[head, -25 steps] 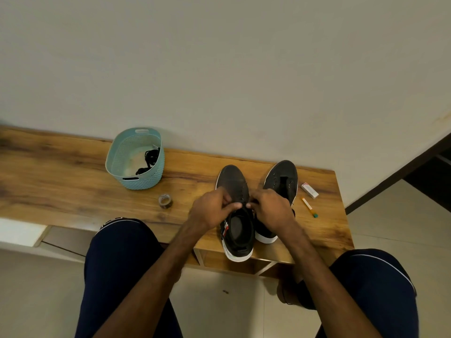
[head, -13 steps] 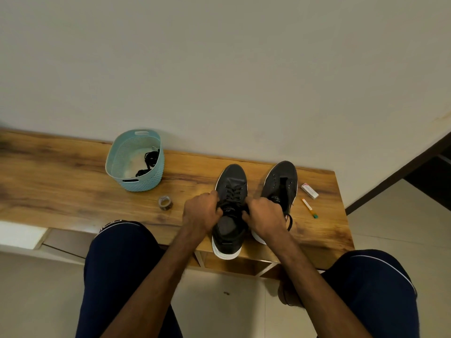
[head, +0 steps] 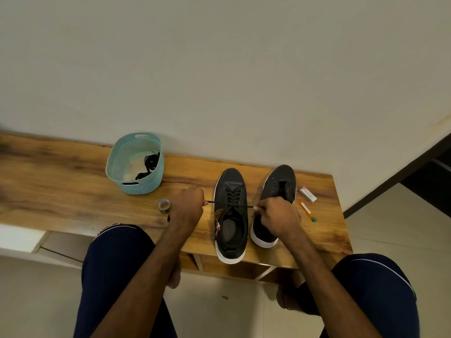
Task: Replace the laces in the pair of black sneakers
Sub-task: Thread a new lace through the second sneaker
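Pinching one end of the black lace (head: 211, 202) in tightly curled fingers (head: 198, 198), the left hand (head: 186, 209) sits just left of the laced sneaker (head: 230, 184) in the head view. The right hand (head: 278, 217) pinches the other end, its fingers (head: 260, 208) likewise curled, just right of that shoe. The lace runs taut between both hands across the upper eyelets, and crossed rows are threaded toward the toe. This sneaker stands on the wooden surface (head: 61, 191), toe to the wall and heel at the near edge. The second sneaker (head: 280, 178) stands just beside it on the right, eyelets bare, its rear part hidden by the right hand. A pale blue basket (head: 136, 185) further left holds bundled spare laces (head: 150, 162). A tape roll (head: 164, 206) lies near the left hand. A small white box (head: 308, 194) and an orange pen (head: 306, 209) lie right of the shoes.
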`<state>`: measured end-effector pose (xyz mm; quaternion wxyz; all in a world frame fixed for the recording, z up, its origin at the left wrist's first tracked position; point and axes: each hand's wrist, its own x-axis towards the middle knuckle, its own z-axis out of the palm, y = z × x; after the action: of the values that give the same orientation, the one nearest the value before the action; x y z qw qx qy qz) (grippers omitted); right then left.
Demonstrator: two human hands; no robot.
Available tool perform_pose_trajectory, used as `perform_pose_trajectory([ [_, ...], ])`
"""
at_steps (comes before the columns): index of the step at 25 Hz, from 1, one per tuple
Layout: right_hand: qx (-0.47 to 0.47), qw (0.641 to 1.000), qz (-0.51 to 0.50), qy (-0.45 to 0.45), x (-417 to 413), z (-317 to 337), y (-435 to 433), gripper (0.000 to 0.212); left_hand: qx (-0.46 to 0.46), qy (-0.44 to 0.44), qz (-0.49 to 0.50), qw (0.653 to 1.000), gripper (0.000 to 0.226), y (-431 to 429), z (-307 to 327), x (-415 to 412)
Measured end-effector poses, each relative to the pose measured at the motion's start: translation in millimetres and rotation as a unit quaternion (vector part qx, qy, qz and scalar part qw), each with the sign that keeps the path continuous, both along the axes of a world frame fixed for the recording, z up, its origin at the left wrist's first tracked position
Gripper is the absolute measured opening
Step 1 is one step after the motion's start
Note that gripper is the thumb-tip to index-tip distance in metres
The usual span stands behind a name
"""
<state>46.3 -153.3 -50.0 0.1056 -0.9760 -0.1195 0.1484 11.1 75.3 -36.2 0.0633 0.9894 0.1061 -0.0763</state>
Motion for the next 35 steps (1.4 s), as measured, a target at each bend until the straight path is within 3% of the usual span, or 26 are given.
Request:
perform_pose_trajectory([
  [2, 0.130, 0.989, -0.005, 0.075, 2, 13, -11, 0.026, -0.135, 0.048, 0.003, 0.990, 0.023, 4, -1, 0],
  [5, 0.371, 0.917, -0.010, 0.147, 2, 41, -27, 0.024, -0.388, 0.026, 0.000, 0.921, 0.024, 12, 14, -3],
  [9, 0.528, 0.832, -0.008, 0.172, 4, 34, -10, 0.025, -0.551, -0.039, 0.078, 0.830, 0.029, -3, 22, -1],
  [10, 0.572, 0.798, -0.021, 0.187, 4, 27, 0, 0.025, -0.597, -0.042, 0.109, 0.794, 0.029, -10, 16, 1],
  [12, 0.652, 0.725, -0.082, 0.205, 2, 14, 18, 0.026, -0.707, -0.057, 0.171, 0.684, 0.030, -19, -2, 7],
  [14, 0.689, 0.681, -0.166, 0.183, 6, 1, 28, 0.028, -0.776, -0.077, 0.240, 0.579, 0.031, -18, -11, 14],
  [16, 0.690, 0.664, -0.240, 0.157, 9, -8, 27, 0.031, -0.792, -0.087, 0.277, 0.537, 0.033, -15, -17, 20],
  [19, 0.696, 0.649, -0.278, 0.131, 10, -12, 26, 0.030, -0.785, -0.097, 0.279, 0.544, 0.031, -22, -20, 23],
  [22, 0.662, 0.691, -0.263, 0.122, 4, -17, 30, 0.029, -0.771, -0.112, 0.294, 0.553, 0.030, -27, -22, 24],
  [26, 0.643, 0.706, -0.270, 0.126, 3, -22, 26, 0.029, -0.778, -0.114, 0.329, 0.522, 0.030, -17, -27, 29],
  [28, 0.634, 0.713, -0.273, 0.126, 4, -22, 24, 0.029, -0.768, -0.123, 0.327, 0.537, 0.030, -15, -31, 30],
  [31, 0.643, 0.713, -0.237, 0.150, 5, -19, 29, 0.031, -0.712, -0.156, 0.245, 0.640, 0.026, -24, -28, 29],
  [35, 0.645, 0.728, -0.197, 0.121, 10, -15, 34, 0.031, -0.577, -0.173, 0.050, 0.797, 0.025, -40, -21, 27],
])
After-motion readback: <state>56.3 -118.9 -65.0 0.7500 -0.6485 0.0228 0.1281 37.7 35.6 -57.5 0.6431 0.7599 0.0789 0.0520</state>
